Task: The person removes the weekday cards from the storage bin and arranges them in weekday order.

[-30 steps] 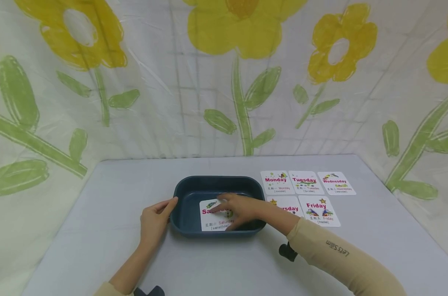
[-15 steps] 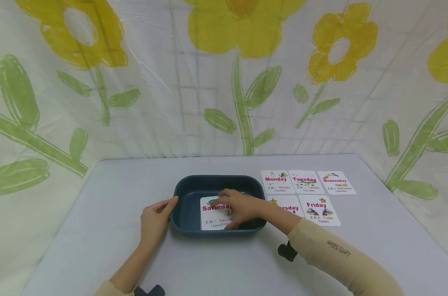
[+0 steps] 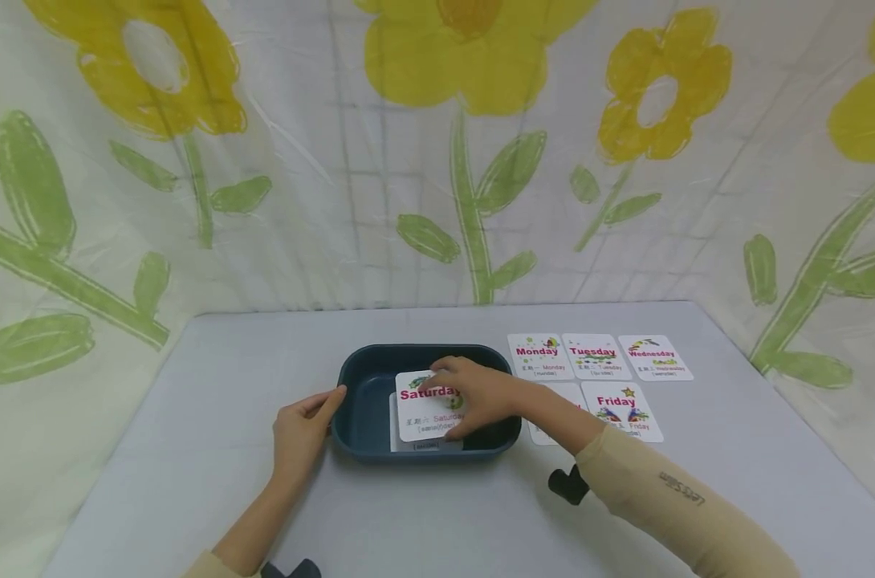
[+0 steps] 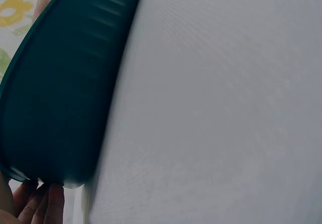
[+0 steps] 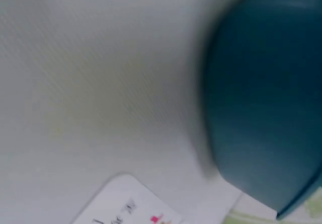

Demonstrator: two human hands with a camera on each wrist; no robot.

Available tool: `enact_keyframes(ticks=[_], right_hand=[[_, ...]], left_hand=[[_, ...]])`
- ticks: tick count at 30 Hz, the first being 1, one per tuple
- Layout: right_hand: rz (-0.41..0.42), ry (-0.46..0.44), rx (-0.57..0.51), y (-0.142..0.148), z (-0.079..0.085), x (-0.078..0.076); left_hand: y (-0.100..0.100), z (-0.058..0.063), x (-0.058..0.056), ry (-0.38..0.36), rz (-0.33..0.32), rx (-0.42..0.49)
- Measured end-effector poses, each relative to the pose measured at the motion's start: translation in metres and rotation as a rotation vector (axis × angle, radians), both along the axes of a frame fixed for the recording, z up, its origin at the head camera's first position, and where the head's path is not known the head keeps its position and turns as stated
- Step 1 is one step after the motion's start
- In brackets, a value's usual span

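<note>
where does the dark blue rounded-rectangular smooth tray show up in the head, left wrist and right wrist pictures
Head: the dark blue rounded-rectangular smooth tray is midway across, in the lower half.
Left wrist: the tray slants down the left side, cut off at the top.
Right wrist: the tray fills the right side, running off the edge.
Shared landmark: the pale grey flat tabletop.

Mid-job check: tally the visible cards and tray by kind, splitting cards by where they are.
Cards on the table: 5
Saturday card in the right hand: 1
Lower card in the tray: 1
Blue tray: 1
Total: 8
</note>
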State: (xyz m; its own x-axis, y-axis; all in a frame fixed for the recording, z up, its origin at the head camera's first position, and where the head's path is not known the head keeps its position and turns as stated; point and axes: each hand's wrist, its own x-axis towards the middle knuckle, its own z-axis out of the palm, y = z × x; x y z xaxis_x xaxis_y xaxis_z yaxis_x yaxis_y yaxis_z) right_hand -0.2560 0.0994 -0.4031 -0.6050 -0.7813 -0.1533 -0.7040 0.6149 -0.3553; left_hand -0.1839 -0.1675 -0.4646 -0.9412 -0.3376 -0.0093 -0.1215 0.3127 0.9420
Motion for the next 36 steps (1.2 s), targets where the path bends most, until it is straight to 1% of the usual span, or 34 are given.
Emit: enact_keyframes(ticks=[5,12,16,20,26,31,36], right_hand=[[-0.009,-0.018,-0.026,0.009,0.010,0.001],[-0.053,-0.048,-0.063,0.031,0.019,0.003],[-0.086,-0.058,-0.070,0.047,0.019,0.004],[-0.128,-0.039,-0.070,0.064,0.019,0.006],[-0.199,-0.018,-0.085,0.087,0.025,0.010],[-0.228,-0.022,-0.103,0.105,0.026,0.013],[-0.238,-0.013,-0.111,0.118,0.025,0.015]], left_hand=[[0.001,0.001,0.001,-0.005,0.008,-0.011],[0.001,0.001,0.001,-0.013,0.010,-0.024],[0.000,0.001,0.001,-0.015,0.009,-0.025],[0.000,0.000,0.001,-0.012,0.009,-0.023],[0.001,0.002,0.001,-0.018,0.004,-0.021],[0.000,0.003,0.002,-0.022,0.003,-0.014],[0.000,0.003,0.002,-0.024,-0.001,-0.003]])
